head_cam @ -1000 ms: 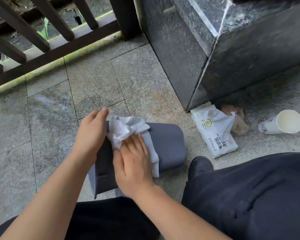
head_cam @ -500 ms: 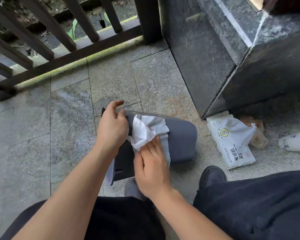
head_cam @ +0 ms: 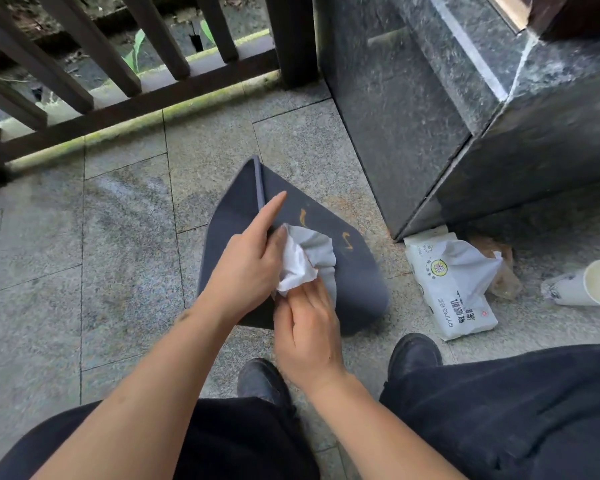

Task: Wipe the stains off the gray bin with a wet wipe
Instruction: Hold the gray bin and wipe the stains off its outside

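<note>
The gray bin [head_cam: 357,285] lies on its side on the stone floor, rim pointing up-left. Two orange-yellow stains [head_cam: 303,216] mark its upturned face. My left hand [head_cam: 253,261] grips the bin at its rim edge, index finger stretched along it. My right hand [head_cam: 309,327] presses a crumpled white wet wipe [head_cam: 305,261] against the bin's side, just below the stains. The wipe bunches up between both hands.
A white pack of wet wipes [head_cam: 454,289] lies right of the bin, a paper cup [head_cam: 589,284] on its side farther right. A dark granite block [head_cam: 465,98] stands behind. A dark railing [head_cam: 118,98] runs along the back. My shoes [head_cam: 414,355] and knees are close below.
The bin has been turned, so a face with orange stains now shows on top. My left hand shifted along the rim; the right hand stays on the wipe.
</note>
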Demonstrator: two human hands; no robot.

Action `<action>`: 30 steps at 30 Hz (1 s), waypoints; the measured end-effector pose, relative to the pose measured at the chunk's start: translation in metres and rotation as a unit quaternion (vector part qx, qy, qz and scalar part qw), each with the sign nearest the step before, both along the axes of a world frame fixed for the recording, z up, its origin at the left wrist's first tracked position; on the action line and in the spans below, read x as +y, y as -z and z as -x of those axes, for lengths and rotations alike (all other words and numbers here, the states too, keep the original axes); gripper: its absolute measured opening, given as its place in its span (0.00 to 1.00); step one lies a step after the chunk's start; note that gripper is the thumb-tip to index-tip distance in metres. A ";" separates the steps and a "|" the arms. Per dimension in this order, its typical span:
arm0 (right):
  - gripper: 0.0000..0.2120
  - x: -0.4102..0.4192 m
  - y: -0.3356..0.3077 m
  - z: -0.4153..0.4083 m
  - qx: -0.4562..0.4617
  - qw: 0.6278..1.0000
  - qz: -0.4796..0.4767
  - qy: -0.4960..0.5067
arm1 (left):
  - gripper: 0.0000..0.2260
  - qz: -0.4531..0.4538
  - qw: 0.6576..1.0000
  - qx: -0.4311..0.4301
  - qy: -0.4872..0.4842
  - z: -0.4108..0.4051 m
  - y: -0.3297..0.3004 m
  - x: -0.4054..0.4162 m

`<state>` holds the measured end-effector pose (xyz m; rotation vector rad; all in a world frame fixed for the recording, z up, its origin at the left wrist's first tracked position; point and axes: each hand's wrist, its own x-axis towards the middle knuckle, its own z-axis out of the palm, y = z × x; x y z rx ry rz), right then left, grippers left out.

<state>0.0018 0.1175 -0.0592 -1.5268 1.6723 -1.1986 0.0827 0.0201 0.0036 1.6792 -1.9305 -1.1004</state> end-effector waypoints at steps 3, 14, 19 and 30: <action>0.22 -0.002 -0.001 -0.002 -0.007 1.000 -0.001 -0.017 | 0.22 -0.013 1.000 -0.021 -0.019 -0.001 0.000 -0.004; 0.16 -0.020 -0.013 -0.004 0.008 1.000 -0.024 -0.011 | 0.25 -0.074 0.982 -0.004 -0.173 -0.006 0.011 -0.032; 0.18 -0.018 -0.007 -0.012 0.005 0.999 -0.037 -0.021 | 0.21 -0.072 0.978 0.044 -0.190 -0.003 0.017 -0.025; 0.21 -0.036 0.035 0.025 0.058 0.994 -0.095 0.014 | 0.20 -0.025 0.993 -0.036 -0.113 -0.008 0.020 -0.016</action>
